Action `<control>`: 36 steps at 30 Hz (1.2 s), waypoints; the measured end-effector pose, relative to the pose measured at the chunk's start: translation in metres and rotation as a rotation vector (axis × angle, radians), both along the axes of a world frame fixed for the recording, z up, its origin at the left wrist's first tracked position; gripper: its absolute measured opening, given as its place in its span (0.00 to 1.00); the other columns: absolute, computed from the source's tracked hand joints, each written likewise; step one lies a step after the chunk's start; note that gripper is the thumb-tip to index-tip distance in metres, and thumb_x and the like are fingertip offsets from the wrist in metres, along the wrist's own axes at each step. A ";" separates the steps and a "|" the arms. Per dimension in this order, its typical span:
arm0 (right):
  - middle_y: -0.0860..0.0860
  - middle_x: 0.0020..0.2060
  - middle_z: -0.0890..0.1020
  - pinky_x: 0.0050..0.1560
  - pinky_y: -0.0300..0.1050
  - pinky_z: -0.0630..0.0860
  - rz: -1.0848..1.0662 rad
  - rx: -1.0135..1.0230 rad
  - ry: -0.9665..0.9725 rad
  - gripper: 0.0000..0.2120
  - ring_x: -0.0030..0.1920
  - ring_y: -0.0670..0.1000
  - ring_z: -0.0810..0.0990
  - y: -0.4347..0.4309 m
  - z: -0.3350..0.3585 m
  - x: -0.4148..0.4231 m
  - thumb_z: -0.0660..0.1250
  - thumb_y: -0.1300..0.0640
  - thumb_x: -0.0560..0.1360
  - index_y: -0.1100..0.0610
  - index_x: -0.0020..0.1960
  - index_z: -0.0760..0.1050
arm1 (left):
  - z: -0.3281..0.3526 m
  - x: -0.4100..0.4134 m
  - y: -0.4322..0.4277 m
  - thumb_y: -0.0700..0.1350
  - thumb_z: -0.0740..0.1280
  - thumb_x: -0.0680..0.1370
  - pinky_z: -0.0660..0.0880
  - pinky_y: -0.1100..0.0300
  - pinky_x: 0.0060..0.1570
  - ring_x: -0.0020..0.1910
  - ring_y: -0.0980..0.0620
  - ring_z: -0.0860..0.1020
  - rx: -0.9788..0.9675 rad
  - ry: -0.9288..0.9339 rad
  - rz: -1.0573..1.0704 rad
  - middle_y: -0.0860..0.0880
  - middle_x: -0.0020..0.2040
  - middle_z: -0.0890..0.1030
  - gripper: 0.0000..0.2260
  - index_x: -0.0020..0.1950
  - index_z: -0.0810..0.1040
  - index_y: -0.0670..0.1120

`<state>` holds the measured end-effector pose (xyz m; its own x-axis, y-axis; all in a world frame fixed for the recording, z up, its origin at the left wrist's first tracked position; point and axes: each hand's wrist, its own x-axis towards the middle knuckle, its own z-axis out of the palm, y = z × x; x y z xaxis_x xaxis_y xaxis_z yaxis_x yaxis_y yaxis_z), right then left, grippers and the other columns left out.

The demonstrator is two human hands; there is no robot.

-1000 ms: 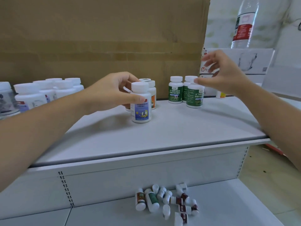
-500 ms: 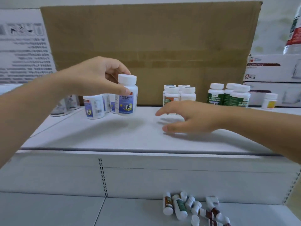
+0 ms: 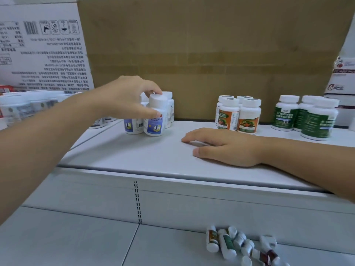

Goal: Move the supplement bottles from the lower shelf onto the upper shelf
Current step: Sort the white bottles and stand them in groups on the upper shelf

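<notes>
My left hand (image 3: 124, 98) grips a white blue-labelled bottle (image 3: 156, 120) by its cap and side; the bottle stands on the upper shelf (image 3: 146, 158) against other blue-labelled bottles (image 3: 132, 125). My right hand (image 3: 224, 146) lies flat, palm down, on the upper shelf with nothing in it. Orange-labelled bottles (image 3: 247, 116) and green-labelled bottles (image 3: 317, 120) stand in groups to the right. On the lower shelf (image 3: 76, 242), several small bottles (image 3: 226, 244) lie in a heap at the bottom right.
A tall brown cardboard box (image 3: 211, 45) backs the upper shelf, with a white printed box (image 3: 42, 45) to its left. More white bottles (image 3: 23, 108) stand at far left. White cartons (image 3: 342, 83) are stacked at far right.
My left hand has carried the blue-labelled bottle left and set it down beside the other blue-labelled ones. My right hand dropped from the green bottles and now rests flat on the shelf.
</notes>
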<state>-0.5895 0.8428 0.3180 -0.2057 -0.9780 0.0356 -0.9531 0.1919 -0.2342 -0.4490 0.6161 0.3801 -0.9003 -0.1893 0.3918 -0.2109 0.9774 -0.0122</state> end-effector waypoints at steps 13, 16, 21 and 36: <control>0.36 0.73 0.64 0.73 0.40 0.56 -0.003 -0.006 -0.005 0.23 0.72 0.38 0.61 -0.001 -0.001 -0.003 0.55 0.41 0.80 0.41 0.74 0.63 | -0.010 -0.005 -0.021 0.61 0.65 0.76 0.56 0.46 0.67 0.74 0.51 0.59 -0.116 0.002 0.047 0.53 0.69 0.73 0.25 0.73 0.69 0.56; 0.36 0.73 0.64 0.73 0.40 0.56 0.001 -0.005 0.010 0.23 0.72 0.38 0.61 -0.002 0.000 -0.001 0.55 0.41 0.80 0.41 0.74 0.63 | -0.015 -0.005 -0.024 0.59 0.65 0.77 0.57 0.45 0.67 0.73 0.49 0.61 -0.113 0.024 0.042 0.53 0.69 0.73 0.24 0.72 0.69 0.56; 0.38 0.72 0.66 0.73 0.39 0.58 -0.003 0.016 0.111 0.23 0.71 0.39 0.63 0.004 0.009 0.006 0.55 0.40 0.80 0.44 0.73 0.65 | -0.017 0.011 -0.007 0.63 0.62 0.73 0.67 0.46 0.64 0.67 0.47 0.69 -0.148 0.127 -0.018 0.51 0.67 0.73 0.29 0.71 0.69 0.52; 0.35 0.65 0.70 0.56 0.35 0.67 -0.195 0.014 0.163 0.24 0.59 0.38 0.69 0.173 0.022 0.030 0.59 0.36 0.74 0.39 0.70 0.67 | -0.052 0.083 0.098 0.78 0.49 0.66 0.71 0.60 0.50 0.55 0.61 0.75 -0.088 -0.127 -0.049 0.64 0.53 0.75 0.34 0.62 0.73 0.61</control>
